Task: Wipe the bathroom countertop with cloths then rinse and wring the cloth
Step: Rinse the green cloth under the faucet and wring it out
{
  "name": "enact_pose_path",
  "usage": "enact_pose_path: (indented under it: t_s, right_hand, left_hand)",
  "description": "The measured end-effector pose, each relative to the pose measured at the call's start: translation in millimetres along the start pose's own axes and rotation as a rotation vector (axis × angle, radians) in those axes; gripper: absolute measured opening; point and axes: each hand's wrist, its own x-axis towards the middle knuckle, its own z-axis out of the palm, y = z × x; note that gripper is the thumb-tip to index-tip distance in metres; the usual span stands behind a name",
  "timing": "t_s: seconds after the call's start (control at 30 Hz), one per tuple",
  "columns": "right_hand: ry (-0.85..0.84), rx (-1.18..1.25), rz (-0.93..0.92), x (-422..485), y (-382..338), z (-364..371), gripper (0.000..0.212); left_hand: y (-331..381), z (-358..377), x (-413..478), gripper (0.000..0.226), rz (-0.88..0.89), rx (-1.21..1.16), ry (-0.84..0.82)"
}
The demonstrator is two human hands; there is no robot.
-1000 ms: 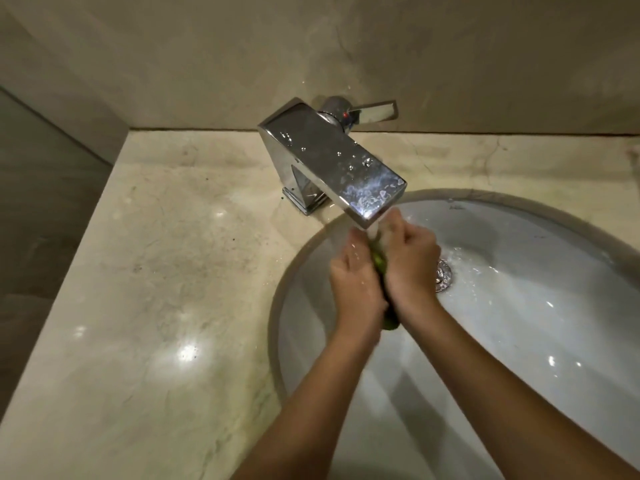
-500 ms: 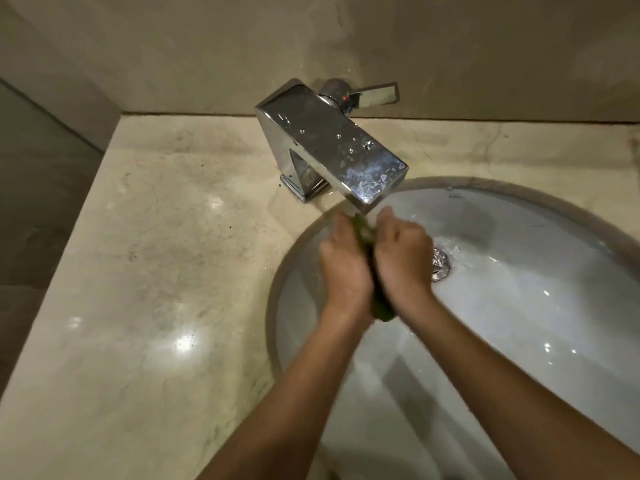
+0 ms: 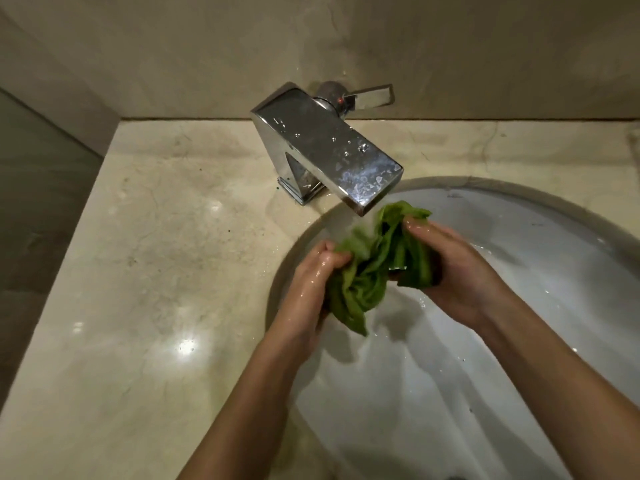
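Both forearms bare, reaching forward, converging. Left hand (image 3: 311,282) wet, fingers curled, gripping cloth (image 3: 367,282) bunched at its right side. Right hand (image 3: 457,275) near, back of hand up, wet fingers curled over cloth's other end. Hands apart, not touching, cloth between.

The left grip (image 3: 310,284) and the right grip (image 3: 457,271) are counted as two; one green cloth (image 3: 372,275), one faucet (image 3: 329,150), one sink (image 3: 526,237) and one surface (image 3: 156,271) are seen.

Both wet hands, left hand (image 3: 313,275) and right hand (image 3: 460,271), hold green cloth (image 3: 374,268) over sink (image 3: 554,237).
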Motion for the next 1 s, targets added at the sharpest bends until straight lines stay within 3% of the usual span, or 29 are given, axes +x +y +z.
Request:
enact_pose_path:
  t_s: [0.03,0.1,0.2,0.3,0.37,0.47,0.6,0.7,0.77,0.87,1.0]
  right_hand:
    - [0.026,0.032,0.038,1,-1,3,0.040]
    - [0.147,0.129,0.113,7,0,7,0.049]
    - [0.273,0.104,0.016,3,8,28,0.021]
    - [0.236,-0.376,-0.329,-5,31,46,0.031]
    - [0.296,-0.552,-0.419,6,32,45,0.036]
    - [0.511,-0.501,-0.443,29,26,46,0.047]
    - [0.460,-0.675,-0.497,15,46,60,0.046]
    - [0.655,-0.516,-0.360,32,30,45,0.053]
    - [0.635,-0.531,-0.366,30,30,45,0.052]
    - [0.461,-0.708,-0.470,6,50,61,0.048]
    - [0.622,-0.593,-0.283,32,29,43,0.051]
  left_hand:
    - [-1,3,3,0.012,-0.050,-0.162,0.040]
    - [-5,9,11,0.035,-0.158,-0.362,0.154]
    - [-6,22,23,0.065,-0.225,-0.449,0.225]
    - [-7,30,33,0.047,-0.188,-0.469,0.257]
    - [-8,41,28,0.043,-0.187,-0.435,0.229]
    - [-12,47,26,0.043,-0.116,-0.343,0.248]
    - [-6,34,36,0.047,0.051,-0.280,0.322]
    - [-18,52,25,0.041,0.069,-0.150,0.317]
    - [-13,54,25,0.037,0.100,-0.067,0.345]
    - [-4,40,33,0.038,0.081,-0.143,0.410]
    - [-19,56,20,0.036,0.072,-0.105,0.303]
